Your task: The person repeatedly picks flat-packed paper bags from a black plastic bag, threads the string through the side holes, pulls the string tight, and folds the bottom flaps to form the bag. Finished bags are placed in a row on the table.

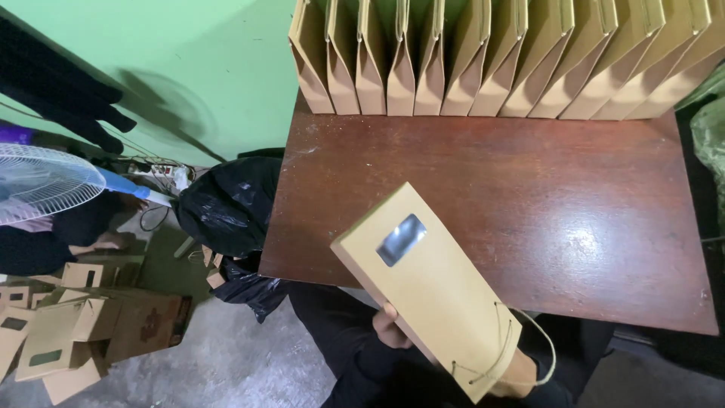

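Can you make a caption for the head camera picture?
Two hands hold a windowed brown paper bag over a wooden table.

A dark red-brown wooden tabletop [491, 196], glossy and scuffed, carries a row of upright tan paper bags [498, 60] along its 12 o'clock edge, pressed side by side. On the grey floor [226, 363] at 8 o'clock lie flattened tan bags [53, 332].

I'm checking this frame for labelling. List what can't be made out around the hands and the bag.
Head view only:
- Left hand: only some fingers show; the bag covers the rest.
- Right hand: mostly behind the bag's lower end, cut by the bottom edge.
- Bag's far side: faces away.
- Row of bags: tops cut by the top edge.
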